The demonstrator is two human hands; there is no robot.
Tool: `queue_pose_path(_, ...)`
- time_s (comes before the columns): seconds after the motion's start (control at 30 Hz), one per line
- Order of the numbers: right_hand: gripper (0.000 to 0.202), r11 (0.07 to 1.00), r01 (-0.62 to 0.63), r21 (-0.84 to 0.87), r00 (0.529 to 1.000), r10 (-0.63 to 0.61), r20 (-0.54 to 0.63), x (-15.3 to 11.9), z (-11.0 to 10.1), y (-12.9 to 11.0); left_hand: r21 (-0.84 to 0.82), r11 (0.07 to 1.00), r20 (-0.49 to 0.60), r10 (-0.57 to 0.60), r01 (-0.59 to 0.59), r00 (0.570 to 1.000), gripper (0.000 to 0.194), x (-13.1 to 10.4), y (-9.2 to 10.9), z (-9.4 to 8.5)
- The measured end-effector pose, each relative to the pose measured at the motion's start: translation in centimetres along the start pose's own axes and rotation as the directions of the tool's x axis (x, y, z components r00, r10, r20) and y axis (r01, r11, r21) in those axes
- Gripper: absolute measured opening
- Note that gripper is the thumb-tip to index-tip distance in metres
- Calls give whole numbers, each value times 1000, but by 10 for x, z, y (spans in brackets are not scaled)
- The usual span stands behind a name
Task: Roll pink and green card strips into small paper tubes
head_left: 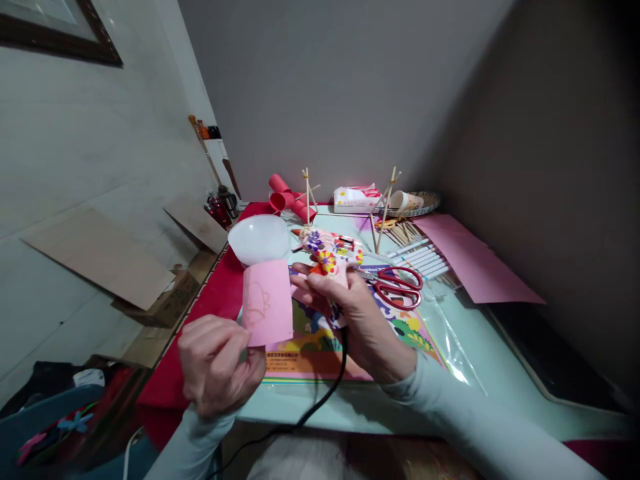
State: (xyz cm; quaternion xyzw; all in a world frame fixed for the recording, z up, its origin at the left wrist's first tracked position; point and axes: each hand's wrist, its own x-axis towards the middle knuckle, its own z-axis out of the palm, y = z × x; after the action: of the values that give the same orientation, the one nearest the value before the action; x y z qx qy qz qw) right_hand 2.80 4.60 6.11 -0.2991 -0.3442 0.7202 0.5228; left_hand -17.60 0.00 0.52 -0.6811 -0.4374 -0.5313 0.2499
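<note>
left hand [217, 363] pinches the flimsy pink paper wrap [267, 303] by its bottom edge, right hand [357, 313] is closed around the lightweight glue gun [333, 253] grip

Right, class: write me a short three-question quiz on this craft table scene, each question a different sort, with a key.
1. True or false: the red-handled scissors lie on the table, untouched.
2. Which hand grips the flower-patterned glue gun? A left, B right.
3. Fill in: the left hand holds a pink paper sheet wrapped around a ____ plastic cup.

Key: 1 true. 2 B, the right hand. 3 white.
</note>
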Motion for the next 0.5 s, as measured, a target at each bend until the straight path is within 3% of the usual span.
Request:
queue_pose_path(0.13,34,994,38,-106,997,-30,75,-1,7,4,28,974,33,225,-226,974,35,-4,9,-5)
queue_pose_path(0.23,38,985,57,-161,996,-44,79,-2,7,2,31,948,47,314,-316,948,36,-2,12,-10)
queue_pose_path(0.4,43,980,15,-199,996,1,84,-3,3,-1,3,923,142,380,-385,914,32,-4,20,-17)
queue_pose_path(0.5,40,980,27,-198,992,-2,125,-2,2,-5,-83,950,273,313,-302,910,23,-1,27,-28)
